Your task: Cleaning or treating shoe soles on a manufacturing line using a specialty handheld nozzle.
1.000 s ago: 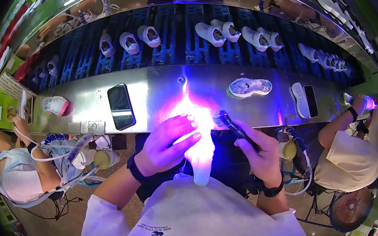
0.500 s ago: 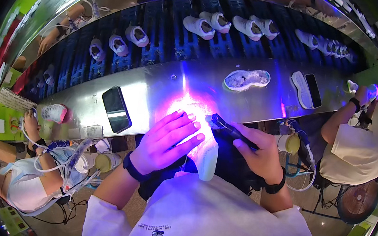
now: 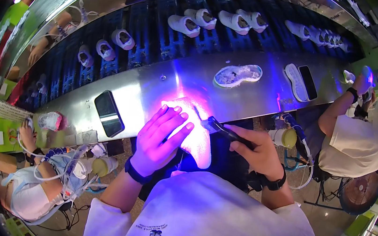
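- My left hand (image 3: pixel 160 138) lies flat, fingers spread, on a glowing sole (image 3: pixel 192 130) at the desk's (image 3: pixel 154 90) near edge.
- My right hand (image 3: pixel 256 150) grips a dark tool (image 3: pixel 225 131) touching the sole.
- A phone (image 3: pixel 109 113) lies just left.

The left hand (image 3: pixel 160 140) is pressing flat on a glowing white shoe (image 3: pixel 194 133) at the bench (image 3: pixel 154 90) edge, while the right hand (image 3: pixel 258 150) is gripping a dark tool (image 3: pixel 223 129) against it.
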A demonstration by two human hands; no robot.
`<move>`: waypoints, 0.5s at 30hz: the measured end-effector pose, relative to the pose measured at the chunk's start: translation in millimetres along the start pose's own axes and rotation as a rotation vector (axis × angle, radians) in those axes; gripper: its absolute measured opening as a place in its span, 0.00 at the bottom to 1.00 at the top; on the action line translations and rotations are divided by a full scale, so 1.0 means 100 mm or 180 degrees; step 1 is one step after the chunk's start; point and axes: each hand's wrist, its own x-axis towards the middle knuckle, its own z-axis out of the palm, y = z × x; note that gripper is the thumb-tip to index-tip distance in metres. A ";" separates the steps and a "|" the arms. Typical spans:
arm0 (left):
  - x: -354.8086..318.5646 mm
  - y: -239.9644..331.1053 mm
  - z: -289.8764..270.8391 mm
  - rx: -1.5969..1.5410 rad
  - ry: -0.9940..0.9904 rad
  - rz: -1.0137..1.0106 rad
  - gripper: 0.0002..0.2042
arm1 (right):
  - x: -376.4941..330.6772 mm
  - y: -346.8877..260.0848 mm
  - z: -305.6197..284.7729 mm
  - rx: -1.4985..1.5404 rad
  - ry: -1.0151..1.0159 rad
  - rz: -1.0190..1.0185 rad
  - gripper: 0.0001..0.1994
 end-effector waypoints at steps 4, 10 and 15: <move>-0.02 0.03 -0.09 -0.0080 -0.0014 -0.0329 0.26 | -0.11 0.08 0.01 0.0128 -0.0130 -0.0012 0.23; -0.19 0.03 -0.07 -0.0205 0.0144 -0.0673 0.30 | -0.09 0.11 0.15 0.0350 -0.0214 0.0236 0.23; -0.29 0.06 -0.06 -0.0219 0.0121 -0.1037 0.32 | -0.13 0.10 0.24 0.0239 -0.0341 0.0331 0.23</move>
